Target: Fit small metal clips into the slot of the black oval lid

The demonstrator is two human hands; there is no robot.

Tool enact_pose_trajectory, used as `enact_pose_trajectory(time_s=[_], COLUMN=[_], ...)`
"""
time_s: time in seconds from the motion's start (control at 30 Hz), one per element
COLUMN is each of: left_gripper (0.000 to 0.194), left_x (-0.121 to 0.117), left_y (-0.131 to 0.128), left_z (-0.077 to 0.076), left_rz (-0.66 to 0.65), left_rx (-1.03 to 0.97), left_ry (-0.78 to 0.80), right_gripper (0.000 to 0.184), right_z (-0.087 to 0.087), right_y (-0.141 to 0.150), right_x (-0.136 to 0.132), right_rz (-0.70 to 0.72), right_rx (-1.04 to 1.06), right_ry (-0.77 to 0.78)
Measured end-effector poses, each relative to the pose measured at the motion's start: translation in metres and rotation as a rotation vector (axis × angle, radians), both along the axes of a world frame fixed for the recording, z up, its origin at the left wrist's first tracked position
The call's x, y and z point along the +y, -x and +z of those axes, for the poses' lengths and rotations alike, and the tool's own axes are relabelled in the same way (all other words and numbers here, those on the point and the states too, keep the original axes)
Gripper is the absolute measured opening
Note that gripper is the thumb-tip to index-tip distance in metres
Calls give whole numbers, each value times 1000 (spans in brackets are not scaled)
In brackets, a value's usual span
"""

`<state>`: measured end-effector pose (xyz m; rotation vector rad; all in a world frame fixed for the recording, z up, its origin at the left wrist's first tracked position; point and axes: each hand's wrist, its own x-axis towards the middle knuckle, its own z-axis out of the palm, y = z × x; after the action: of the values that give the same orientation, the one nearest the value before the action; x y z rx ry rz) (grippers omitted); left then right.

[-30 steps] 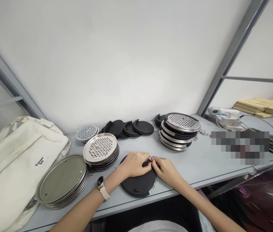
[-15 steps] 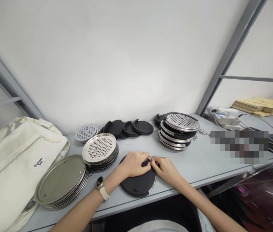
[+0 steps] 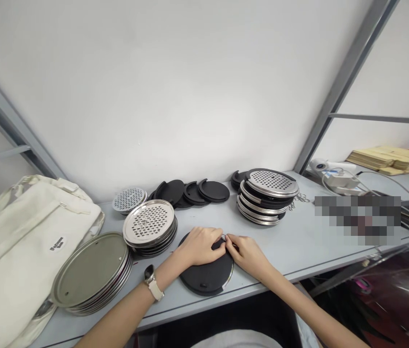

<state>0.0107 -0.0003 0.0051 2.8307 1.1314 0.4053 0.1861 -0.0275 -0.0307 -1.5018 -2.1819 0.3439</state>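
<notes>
A round black disc (image 3: 206,276) with a metal rim along its right side lies flat near the table's front edge. My left hand (image 3: 204,246), wearing a watch on its wrist, rests over it with curled fingers and thumb gripping its far right part. At that same edge my right hand (image 3: 246,251) pinches a thin metal wire piece (image 3: 223,237), whose exact shape the fingertips hide. Both hands' fingertips nearly meet there. Left of the disc stands a stack of round perforated metal grater plates (image 3: 149,222).
Olive-toned round plates (image 3: 95,270) are stacked front left beside a white bag (image 3: 26,241). Along the wall lie black round holders (image 3: 214,191). A stack of black-and-metal graters (image 3: 271,182) stands right, near loose wire pieces (image 3: 301,197). Cables and yellowish slabs (image 3: 388,158) lie farther right.
Almost nothing differs. Both hands keep their places on the disc, and the right fingers have shifted very slightly at its edge.
</notes>
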Motion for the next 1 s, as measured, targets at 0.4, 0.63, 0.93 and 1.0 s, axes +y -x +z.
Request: enact_pose_trajectory(time_s=[0.4, 0.63, 0.93, 1.0], left_gripper=[13, 12, 12, 12], left_x=[-1, -1, -1, -1], left_y=[0, 0, -1, -1], left_z=[3, 3, 3, 3], left_rz=[9, 3, 13, 16], left_rx=[12, 0, 15, 15], left_ry=[30, 25, 45, 43], right_gripper=[36, 35, 36, 36], right_z=[-1, -2, 0, 1], right_y=[0, 0, 0, 0], right_x=[1, 1, 1, 1], right_rz=[-11, -15, -20, -21], right_rx=[-18, -19, -12, -13], right_ry=[-13, -12, -7, -10])
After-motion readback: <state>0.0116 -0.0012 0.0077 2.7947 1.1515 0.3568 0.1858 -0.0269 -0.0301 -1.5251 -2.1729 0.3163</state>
